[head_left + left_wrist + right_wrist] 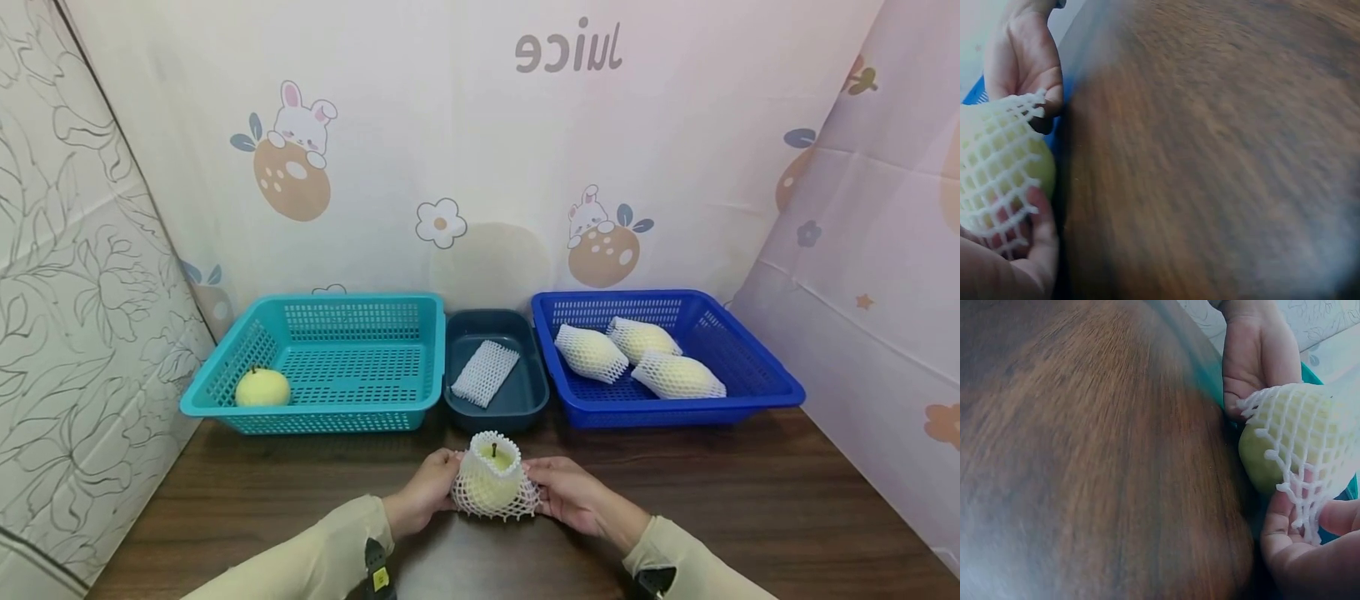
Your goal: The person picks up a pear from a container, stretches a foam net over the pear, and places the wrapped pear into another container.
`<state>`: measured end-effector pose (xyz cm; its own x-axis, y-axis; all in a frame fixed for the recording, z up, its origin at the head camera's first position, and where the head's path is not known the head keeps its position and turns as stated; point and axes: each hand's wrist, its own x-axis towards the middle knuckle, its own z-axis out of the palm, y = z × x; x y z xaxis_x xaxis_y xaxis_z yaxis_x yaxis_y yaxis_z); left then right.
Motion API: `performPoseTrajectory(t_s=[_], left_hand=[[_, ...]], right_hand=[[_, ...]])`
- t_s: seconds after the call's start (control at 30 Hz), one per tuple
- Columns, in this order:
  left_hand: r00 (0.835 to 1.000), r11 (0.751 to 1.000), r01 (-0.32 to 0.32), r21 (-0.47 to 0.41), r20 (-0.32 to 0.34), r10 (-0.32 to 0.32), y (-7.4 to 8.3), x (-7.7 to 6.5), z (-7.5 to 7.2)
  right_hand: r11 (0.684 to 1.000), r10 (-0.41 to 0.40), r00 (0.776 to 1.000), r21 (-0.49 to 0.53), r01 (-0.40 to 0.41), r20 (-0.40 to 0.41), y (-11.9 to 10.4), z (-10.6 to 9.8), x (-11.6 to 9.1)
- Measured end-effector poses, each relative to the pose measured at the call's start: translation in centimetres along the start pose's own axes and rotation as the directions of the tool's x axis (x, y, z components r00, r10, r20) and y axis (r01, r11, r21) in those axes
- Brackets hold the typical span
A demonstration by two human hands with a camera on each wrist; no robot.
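Observation:
A pale yellow-green pear [495, 457] stands stem up above the table's near middle, inside a white foam net [491, 500]. The net's top is open around the dark stem, and its lower edge flares out. My left hand [426, 493] pinches that lower edge on the left side. On the opposite side my right hand [576, 500] pinches the edge between thumb and fingers. In the right wrist view the bare bottom of the pear [1257, 459] shows below the net. The left wrist view shows the net [997, 156] stretched between both hands.
Behind at left is a teal basket [330, 421] with one bare pear [262, 388]. A dark blue bin [534, 367] in the middle holds a flat foam net [486, 373]. The blue basket [750, 400] at right holds three net-wrapped pears [592, 353]. Wooden table [750, 492] lies beneath.

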<state>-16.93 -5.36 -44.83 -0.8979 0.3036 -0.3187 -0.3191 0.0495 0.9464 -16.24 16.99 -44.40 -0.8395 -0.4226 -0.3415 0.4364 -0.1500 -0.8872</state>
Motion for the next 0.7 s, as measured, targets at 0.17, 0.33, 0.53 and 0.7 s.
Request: performPoseTrajectory(t_s=[0.17,0.33,0.53,0.7], left_hand=[[1.000,0.999,0.002,0.032,0.007,-0.003,0.5,-0.2,0.1],[1.000,1.000,0.019,0.014,0.011,-0.019,1.1,-0.5,0.2],[1.000,0.997,-0.023,-0.077,0.002,0.024,1.6,-0.3,0.2],[0.999,0.989,-0.050,-0.137,-0.018,0.048,1.6,-0.2,0.1]], right_hand=[[1.000,0.016,0.999,0.011,-0.016,0.028,-0.1,0.1,-0.2],[0.990,0.035,0.989,0.132,-0.054,0.142,-0.3,0.2,-0.4],[0.975,-0.004,0.978,0.217,-0.042,0.207,-0.8,0.5,-0.4],[0.968,-0.026,0.974,0.249,-0.032,0.225,-1.4,0.7,-0.2]])
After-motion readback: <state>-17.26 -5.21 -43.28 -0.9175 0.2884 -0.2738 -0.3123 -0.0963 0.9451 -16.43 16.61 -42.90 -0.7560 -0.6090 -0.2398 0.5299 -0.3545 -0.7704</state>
